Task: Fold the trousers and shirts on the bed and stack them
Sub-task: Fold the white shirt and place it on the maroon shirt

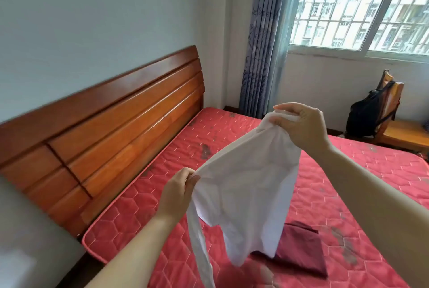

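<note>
We see a bedroom from a person's head height, looking down over a bed. At far left, a wooden headboard [104, 130] of reddish-brown slats stands against a pale wall. Butted up to it is the bed's red quilted mattress [139, 213], stitched in hexagons, with dark smudges near the headboard edge and toward the right edge.

The person's left hand [178, 192] reaches in from the lower left. It pinches one edge of a white shirt [246, 185] between thumb and curled fingers. The shirt is held up in the air above the middle of the mattress, stretched between both hands. Its cloth sags in the middle, and a long sleeve dangles from its left side to the bottom of the view.

Behind the shirt's lower hem, a folded dark red garment [301, 248] lies flat on the mattress, toward the edge nearest us. The shirt hides part of it, and we cannot tell whether it is trousers or a shirt.

The right hand [301, 125] is higher and farther away than the left. It grips a bunched part of the shirt's upper edge, fingers curled round the cloth.

Beyond the far corner of the mattress, a grey-blue patterned curtain [262, 39] hangs beside a barred window [362, 4] with bright buildings outside. At far right, a black backpack [366, 116] leans on a wooden chair [404, 134] just beside the mattress's far edge.
</note>
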Action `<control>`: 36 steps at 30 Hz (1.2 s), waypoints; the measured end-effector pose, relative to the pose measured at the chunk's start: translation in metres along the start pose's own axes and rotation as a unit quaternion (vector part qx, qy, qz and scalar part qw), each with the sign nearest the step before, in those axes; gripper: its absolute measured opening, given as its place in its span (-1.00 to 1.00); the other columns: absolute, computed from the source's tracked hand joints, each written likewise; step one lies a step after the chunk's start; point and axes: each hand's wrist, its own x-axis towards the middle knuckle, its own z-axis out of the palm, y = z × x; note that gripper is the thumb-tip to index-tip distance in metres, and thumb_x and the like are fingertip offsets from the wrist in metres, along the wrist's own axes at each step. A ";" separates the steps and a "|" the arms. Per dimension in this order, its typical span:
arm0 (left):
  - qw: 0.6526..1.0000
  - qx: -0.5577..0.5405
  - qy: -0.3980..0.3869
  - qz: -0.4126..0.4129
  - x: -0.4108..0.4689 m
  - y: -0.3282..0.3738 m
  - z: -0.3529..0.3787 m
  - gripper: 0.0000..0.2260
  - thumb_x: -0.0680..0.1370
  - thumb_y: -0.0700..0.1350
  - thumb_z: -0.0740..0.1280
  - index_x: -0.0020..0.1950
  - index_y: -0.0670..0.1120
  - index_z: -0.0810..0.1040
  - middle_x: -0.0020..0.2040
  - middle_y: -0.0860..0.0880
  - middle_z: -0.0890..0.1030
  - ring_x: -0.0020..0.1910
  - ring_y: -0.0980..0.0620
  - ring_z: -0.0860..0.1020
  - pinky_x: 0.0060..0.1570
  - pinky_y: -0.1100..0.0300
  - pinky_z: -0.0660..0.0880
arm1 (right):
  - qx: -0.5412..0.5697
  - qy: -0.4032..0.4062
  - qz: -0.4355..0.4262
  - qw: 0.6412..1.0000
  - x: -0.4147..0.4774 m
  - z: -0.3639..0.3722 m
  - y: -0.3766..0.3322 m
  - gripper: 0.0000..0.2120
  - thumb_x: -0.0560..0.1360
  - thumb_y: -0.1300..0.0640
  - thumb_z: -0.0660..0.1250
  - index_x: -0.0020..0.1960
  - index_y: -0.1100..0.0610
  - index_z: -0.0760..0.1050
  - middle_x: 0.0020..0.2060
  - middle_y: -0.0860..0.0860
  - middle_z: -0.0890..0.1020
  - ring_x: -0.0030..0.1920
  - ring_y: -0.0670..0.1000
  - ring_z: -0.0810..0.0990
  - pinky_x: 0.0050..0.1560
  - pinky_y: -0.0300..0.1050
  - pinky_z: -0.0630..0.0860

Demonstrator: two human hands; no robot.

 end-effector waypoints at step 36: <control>0.982 -0.039 0.166 -0.085 -0.137 -0.025 -0.135 -0.81 0.64 0.03 0.06 -0.08 0.04 0.41 -0.29 0.18 0.48 -0.29 0.19 0.49 -0.30 0.19 0.45 | -0.104 0.117 -0.102 0.982 -0.153 0.075 -0.150 -0.82 0.37 0.10 0.48 -0.05 0.13 0.66 -0.15 -0.07 0.66 -0.11 -0.21 0.56 -0.02 -0.52 0.37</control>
